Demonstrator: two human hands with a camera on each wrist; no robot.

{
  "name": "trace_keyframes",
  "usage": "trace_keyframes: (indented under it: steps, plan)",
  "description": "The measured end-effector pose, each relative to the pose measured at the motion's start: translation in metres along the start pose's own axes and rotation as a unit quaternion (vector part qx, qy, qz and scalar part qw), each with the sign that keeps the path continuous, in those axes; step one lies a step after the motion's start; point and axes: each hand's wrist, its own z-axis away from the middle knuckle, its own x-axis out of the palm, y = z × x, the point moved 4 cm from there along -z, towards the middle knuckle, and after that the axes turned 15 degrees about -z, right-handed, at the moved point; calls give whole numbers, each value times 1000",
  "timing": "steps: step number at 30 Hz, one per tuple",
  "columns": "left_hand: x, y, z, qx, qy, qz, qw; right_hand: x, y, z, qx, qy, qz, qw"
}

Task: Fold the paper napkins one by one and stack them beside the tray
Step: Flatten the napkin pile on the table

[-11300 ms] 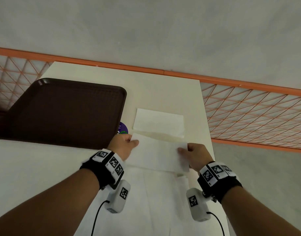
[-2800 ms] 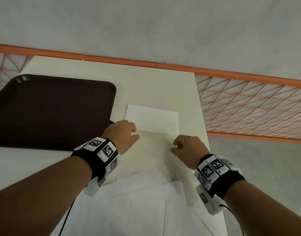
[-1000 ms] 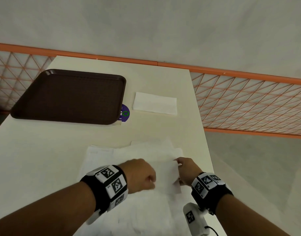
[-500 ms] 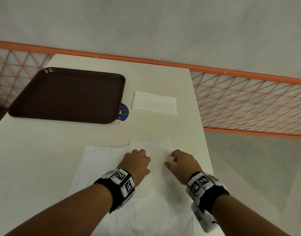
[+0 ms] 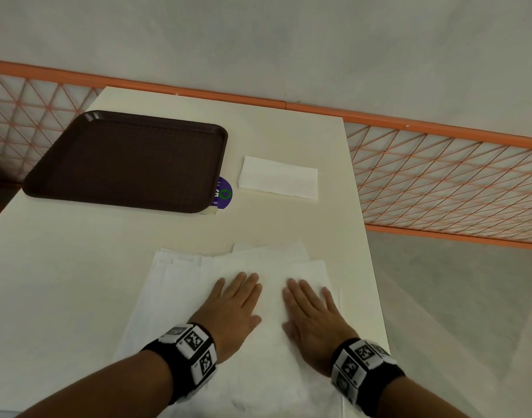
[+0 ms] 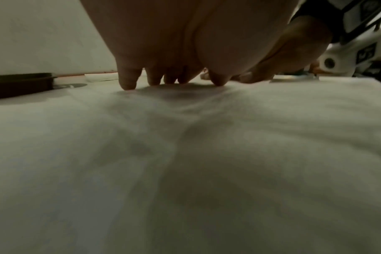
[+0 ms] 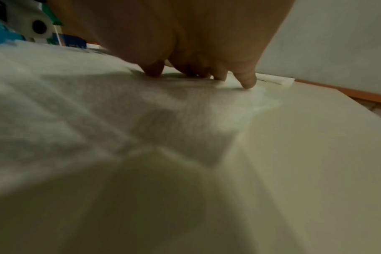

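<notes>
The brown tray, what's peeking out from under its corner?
A round purple sticker with a green mark peeks out from under the brown tray, lying on the table. The tray covers the rest of it, so its words cannot be read whole.

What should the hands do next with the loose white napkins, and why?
Probably pinch the near edge of the top sheet and fold it over. Both the left hand and the right hand lie flat, fingers straight, on the pile of unfolded white paper napkins, holding nothing. Only the folded white napkin stack lies beside the dark brown plastic tray, so more folding remains.
</notes>
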Motion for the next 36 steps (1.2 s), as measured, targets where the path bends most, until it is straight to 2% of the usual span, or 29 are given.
trace_keyframes:
  steps: [2, 5, 6, 8, 11, 12, 14, 17, 20, 22, 24, 29, 32, 34, 36]
  plan:
    - [8, -12, 10, 1, -7, 11, 1000, 2, 15, 8, 34, -24, 8, 999]
    - [6, -31, 17, -44, -17, 27, 999, 2, 28, 11, 101, -24, -3, 995]
    - [3, -30, 16, -53, -16, 26, 998, 0, 24, 7, 99, -3, -11, 995]
    - [-6, -18, 9, -46, -6, 18, 999, -7, 1, -4, 47, 29, -24, 998]
    - [-5, 1, 4, -37, -27, 14, 999, -7, -27, -16, -7, -12, -47, 999]
    - [2, 1, 6, -45, -40, 19, 998, -5, -26, -14, 2, -28, -42, 999]
    - [14, -4, 8, -37, -13, 20, 999, 2, -15, -9, 18, -50, -25, 998]
    - [13, -14, 7, -38, 18, 14, 999, -3, 5, -3, 8, -6, -34, 999]
    - [-18, -13, 4, -58, 35, 11, 998, -24, 0, -13, -2, 13, -60, 998]
    - [-33, -15, -4, -61, 19, 20, 998, -38, -2, -27, 22, -41, -74, 996]
    - [-40, -20, -13, -79, -31, 33, 996, -47, -2, -41, 64, -93, -86, 990]
    - [-45, -25, -31, -103, -130, 61, 984, -55, -3, -63, 114, -174, -89, 974]
    - [-49, -26, -33, -97, -144, 79, 982, -58, -6, -66, 98, -157, -114, 976]
    - [-51, -28, -30, -86, -145, 121, 978, -59, 0, -63, 89, -135, -193, 968]
    - [-51, -35, -29, -72, -121, 192, 971, -62, 10, -60, 88, -113, -291, 946]
